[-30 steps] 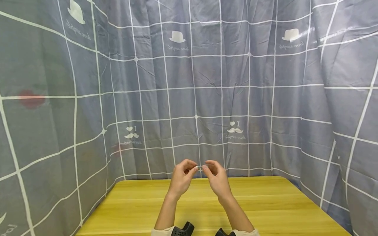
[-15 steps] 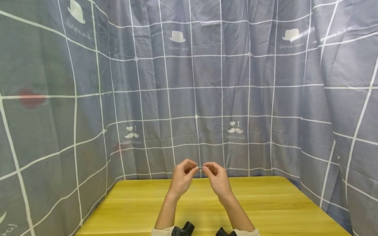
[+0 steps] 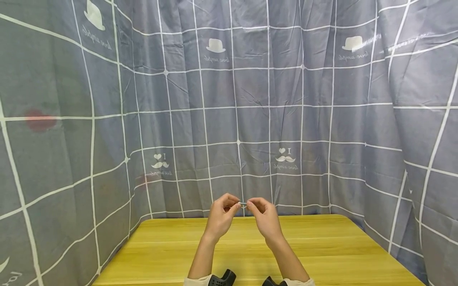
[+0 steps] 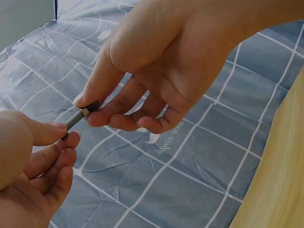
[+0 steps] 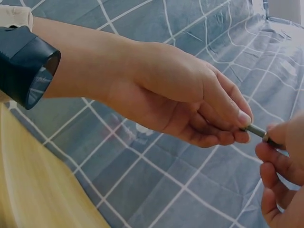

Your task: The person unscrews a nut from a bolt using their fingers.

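Note:
Raised above the far part of the table, both hands meet at a small metal bolt (image 3: 243, 203). My left hand (image 3: 219, 218) pinches one end of it between thumb and fingertip. At the other end my right hand (image 3: 267, 221) pinches with thumb and forefinger. In the left wrist view the bolt's threaded shank (image 4: 75, 119) runs between the hands, and a brassy ring that looks like a nut (image 4: 86, 112) sits beside the right fingertips. A dark end shows between those fingers. The left fingertips hide the other end.
Below the hands lies a yellow wood-grain table (image 3: 161, 246). A grey-blue curtain (image 3: 250, 87) with white grid lines surrounds it at the back and sides. Black devices (image 3: 222, 278) are worn at the light sleeves.
The right hand's fingertips come down onto the bolt, then shift slightly at its end. My left hand stays almost still, and the bolt remains between the hands.

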A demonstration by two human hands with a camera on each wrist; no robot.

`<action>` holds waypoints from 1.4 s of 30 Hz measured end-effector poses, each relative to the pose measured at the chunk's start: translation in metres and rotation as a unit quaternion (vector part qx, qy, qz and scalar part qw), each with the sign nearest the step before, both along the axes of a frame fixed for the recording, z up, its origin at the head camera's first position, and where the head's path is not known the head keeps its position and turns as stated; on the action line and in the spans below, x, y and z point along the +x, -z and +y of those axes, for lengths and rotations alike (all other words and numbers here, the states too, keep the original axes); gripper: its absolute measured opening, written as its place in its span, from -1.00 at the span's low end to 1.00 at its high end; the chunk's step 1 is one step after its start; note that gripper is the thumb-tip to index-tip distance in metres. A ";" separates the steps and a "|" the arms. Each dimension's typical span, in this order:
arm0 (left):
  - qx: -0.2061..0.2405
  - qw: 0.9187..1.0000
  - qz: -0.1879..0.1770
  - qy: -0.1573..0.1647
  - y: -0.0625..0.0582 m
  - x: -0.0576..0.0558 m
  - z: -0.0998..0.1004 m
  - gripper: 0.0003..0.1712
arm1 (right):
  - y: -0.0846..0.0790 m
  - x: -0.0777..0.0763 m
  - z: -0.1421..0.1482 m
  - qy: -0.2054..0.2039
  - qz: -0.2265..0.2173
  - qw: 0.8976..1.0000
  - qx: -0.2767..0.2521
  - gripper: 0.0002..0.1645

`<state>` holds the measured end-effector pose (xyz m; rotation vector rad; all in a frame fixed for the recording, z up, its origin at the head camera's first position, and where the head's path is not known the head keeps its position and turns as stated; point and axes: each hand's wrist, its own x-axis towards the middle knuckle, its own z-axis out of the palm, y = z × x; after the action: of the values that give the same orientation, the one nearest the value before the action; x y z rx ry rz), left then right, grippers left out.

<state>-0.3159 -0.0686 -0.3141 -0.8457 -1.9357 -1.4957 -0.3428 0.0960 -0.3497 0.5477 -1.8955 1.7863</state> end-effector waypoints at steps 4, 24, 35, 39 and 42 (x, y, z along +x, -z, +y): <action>0.002 1.000 0.001 -0.004 0.001 -0.001 0.000 -0.95 | 0.000 0.000 0.000 -0.021 0.012 1.000 -0.003 -0.74; 0.021 1.000 0.018 -0.015 0.000 -0.002 0.001 -0.95 | 0.000 0.000 0.000 -0.006 0.005 1.000 -0.001 -0.54; 0.011 1.000 0.010 -0.016 -0.001 -0.002 0.001 -0.95 | 0.000 -0.001 0.000 -0.013 0.011 1.000 -0.011 -0.66; 0.003 1.000 0.015 -0.016 -0.002 -0.001 0.001 -0.95 | -0.001 0.000 0.001 0.003 -0.003 1.000 -0.008 -0.64; 0.004 1.000 0.012 -0.013 -0.001 -0.001 0.001 -0.95 | -0.002 0.000 0.001 0.007 -0.001 1.000 -0.009 -0.73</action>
<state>-0.3170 -0.0672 -0.3127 -0.8296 -1.9144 -1.4710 -0.3426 0.0970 -0.3481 0.5257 -1.8797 1.7945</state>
